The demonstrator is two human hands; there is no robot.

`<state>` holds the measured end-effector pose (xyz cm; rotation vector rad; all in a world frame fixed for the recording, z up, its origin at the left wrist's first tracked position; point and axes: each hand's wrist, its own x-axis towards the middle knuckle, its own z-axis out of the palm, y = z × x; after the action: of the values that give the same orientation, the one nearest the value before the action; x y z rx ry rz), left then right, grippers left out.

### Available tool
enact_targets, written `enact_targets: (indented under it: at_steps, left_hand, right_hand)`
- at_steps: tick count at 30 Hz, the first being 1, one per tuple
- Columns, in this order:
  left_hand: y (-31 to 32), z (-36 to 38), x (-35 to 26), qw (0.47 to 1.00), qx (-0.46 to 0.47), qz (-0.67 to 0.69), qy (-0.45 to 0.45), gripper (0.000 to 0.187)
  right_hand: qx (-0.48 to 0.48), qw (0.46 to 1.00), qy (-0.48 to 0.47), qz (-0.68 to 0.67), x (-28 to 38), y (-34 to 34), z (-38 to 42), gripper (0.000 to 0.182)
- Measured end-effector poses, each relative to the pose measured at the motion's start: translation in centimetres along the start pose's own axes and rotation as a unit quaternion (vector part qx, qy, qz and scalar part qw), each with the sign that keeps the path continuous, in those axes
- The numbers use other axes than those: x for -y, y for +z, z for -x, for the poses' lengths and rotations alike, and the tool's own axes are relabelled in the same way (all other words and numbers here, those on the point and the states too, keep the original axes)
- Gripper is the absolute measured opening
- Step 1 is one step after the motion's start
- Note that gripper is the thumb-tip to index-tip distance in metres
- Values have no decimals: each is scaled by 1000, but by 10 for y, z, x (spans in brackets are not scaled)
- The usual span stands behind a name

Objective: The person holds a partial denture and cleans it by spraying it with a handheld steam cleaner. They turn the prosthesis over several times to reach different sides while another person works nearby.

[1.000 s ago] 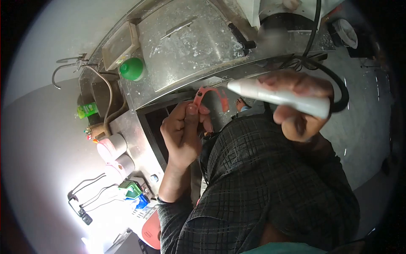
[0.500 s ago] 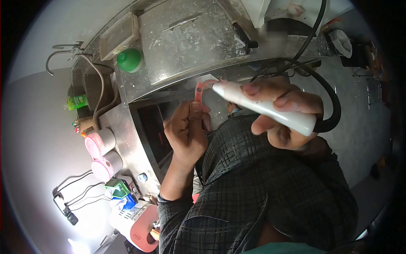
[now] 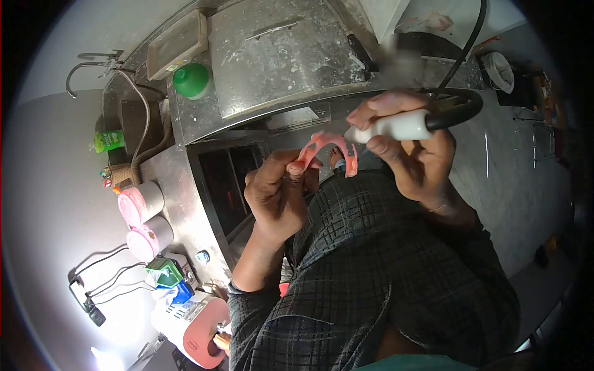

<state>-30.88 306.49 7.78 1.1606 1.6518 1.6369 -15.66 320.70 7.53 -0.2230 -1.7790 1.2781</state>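
Note:
A pink, horseshoe-shaped piece (image 3: 321,141) with cut-outs along its curve is pinched by one end between the thumb and fingers of my left hand (image 3: 278,188). My right hand (image 3: 411,145) grips a white steam-cleaner-like handpiece (image 3: 402,127) from which a thick black hose (image 3: 461,111) runs up and back. The handpiece's tapered nozzle points left at the free side of the pink piece, close to it; whether they touch I cannot tell.
A stained metal counter (image 3: 278,55) lies ahead, with a green round container (image 3: 190,81) and a shallow tray (image 3: 177,46). At left are a sink with a faucet (image 3: 93,63), pink-lidded tubs (image 3: 141,204), a pink machine (image 3: 204,334) and cables.
The pink piece has turned, so its full arch now faces the camera. My right hand has tilted the handpiece closer to level, with its back end raised and moved left.

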Motion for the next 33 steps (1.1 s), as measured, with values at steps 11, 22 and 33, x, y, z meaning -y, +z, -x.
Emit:
enact_targets:
  at_steps: [11,22,33]
  left_hand:
    - [5,-6,-6,982,54,168,-71,31]
    - [11,-9,1,987,87,137,-11,30]
    - [9,-17,12,989,27,-45,137,5]
  right_hand:
    - [37,998,4,-45,13,-1,-2,39]
    - [49,995,-33,-81,16,-6,-3,37]
    - [18,996,64,-62,5,-10,2,32]
